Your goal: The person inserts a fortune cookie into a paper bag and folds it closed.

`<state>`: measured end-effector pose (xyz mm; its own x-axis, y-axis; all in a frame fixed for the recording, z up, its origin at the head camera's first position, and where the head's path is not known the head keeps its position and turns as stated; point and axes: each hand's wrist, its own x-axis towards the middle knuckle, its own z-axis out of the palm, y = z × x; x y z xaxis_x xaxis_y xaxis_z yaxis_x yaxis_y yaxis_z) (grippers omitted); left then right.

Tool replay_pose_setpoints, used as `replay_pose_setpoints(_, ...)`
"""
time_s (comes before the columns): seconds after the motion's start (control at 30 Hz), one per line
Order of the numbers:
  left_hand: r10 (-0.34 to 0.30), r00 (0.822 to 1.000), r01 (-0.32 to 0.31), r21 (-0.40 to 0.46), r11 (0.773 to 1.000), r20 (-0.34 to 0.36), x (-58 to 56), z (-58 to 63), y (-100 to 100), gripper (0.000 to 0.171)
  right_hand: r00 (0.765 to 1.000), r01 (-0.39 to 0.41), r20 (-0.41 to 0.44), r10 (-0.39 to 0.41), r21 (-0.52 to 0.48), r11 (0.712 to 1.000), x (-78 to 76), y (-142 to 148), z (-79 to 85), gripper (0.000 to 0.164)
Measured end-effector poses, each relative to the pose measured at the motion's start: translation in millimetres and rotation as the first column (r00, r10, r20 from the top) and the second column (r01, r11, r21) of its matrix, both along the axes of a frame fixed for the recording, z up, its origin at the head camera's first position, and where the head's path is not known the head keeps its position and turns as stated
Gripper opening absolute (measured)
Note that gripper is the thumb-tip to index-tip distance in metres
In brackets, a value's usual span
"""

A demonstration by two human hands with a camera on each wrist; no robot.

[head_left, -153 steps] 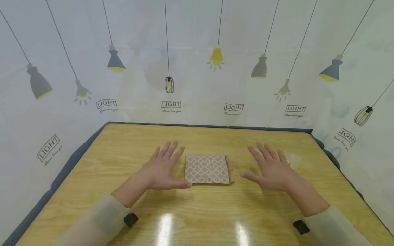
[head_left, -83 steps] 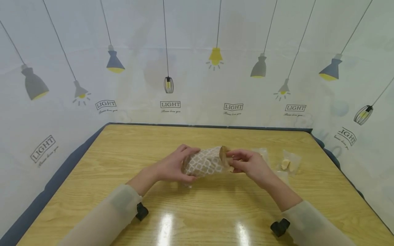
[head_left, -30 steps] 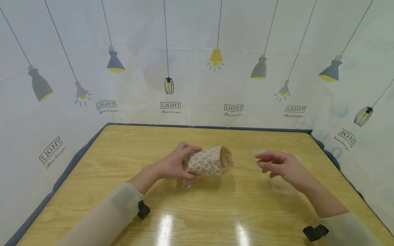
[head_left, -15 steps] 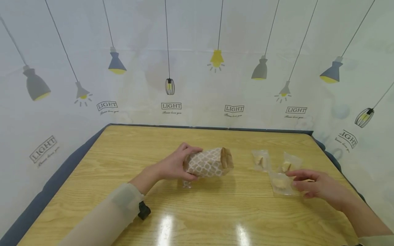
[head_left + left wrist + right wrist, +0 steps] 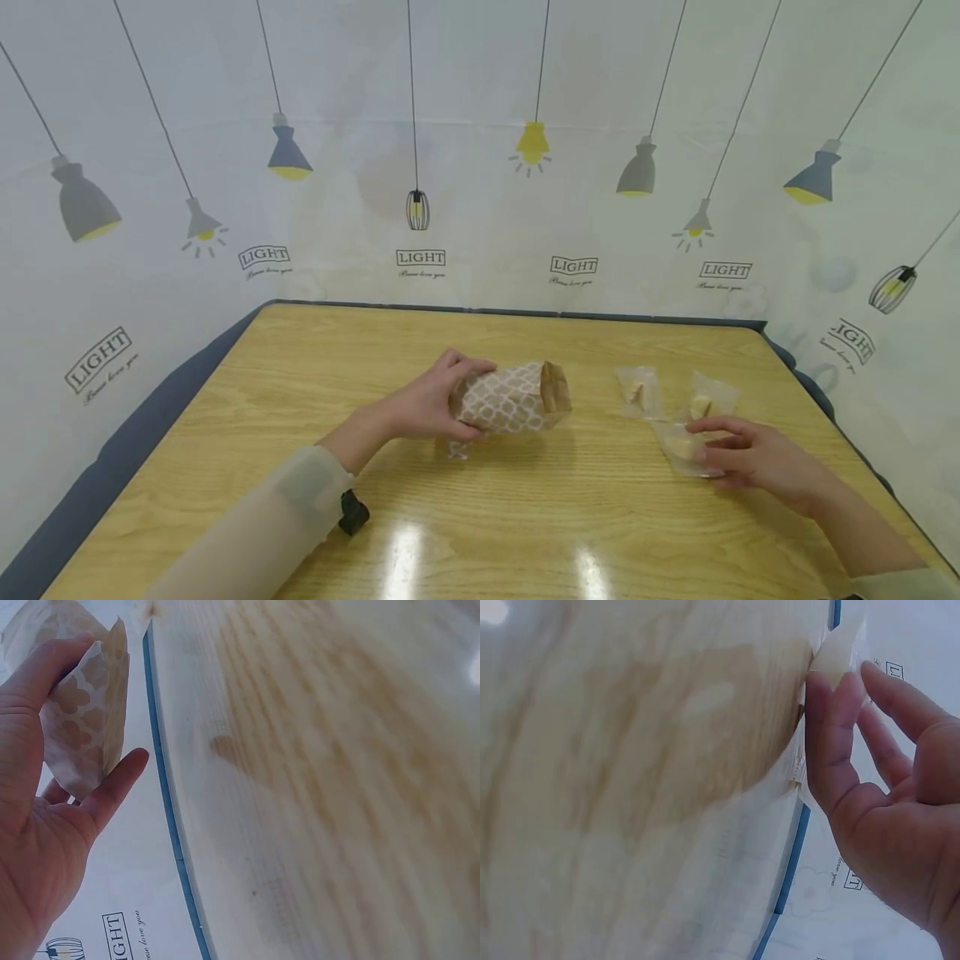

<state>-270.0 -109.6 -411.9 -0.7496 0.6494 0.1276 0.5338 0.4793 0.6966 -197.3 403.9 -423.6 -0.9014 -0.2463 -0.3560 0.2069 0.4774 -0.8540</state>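
In the head view, a left hand (image 5: 431, 402) is gripping a tan paper bag with a white lattice print (image 5: 498, 402), its fingers spreading wide around the closed end. The bag's long axis is running left to right, its open mouth pointing away from those fingers toward the right hand (image 5: 772, 462). The right fingers are pinching narrowly at a flat, clear plastic packet (image 5: 678, 450). One clear packet with pale pieces (image 5: 718, 392) is lying just beyond these fingertips; another clear packet with pale contents (image 5: 637, 392) is lying to their left. Pale wood tabletop (image 5: 525, 517) is stretching between bag and packets, its dark-blue edge trim (image 5: 465, 310) running well beyond both hands.

In the left wrist view, the thumb and fingers are holding opposite sides of the bag, a creased edge showing between them.

In the right wrist view, packet film is showing between thumb and fingertips, blue trim passing behind.
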Motion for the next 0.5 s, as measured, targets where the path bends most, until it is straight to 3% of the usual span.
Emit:
replay_pose_setpoints(0.2,0.000,1.000,0.000,-0.007,1.000,0.000,-0.9,-0.9,-0.2,0.098,1.000,0.030,-0.013,-0.029,0.100,0.995,0.0,-5.6,2.1,0.065)
replay_pose_setpoints(0.5,-0.002,1.000,0.002,-0.004,1.000,0.009,0.2,0.4,0.0,0.098,0.998,0.027,-0.067,-0.018,0.130,0.991,3.2,-10.1,5.0,0.063)
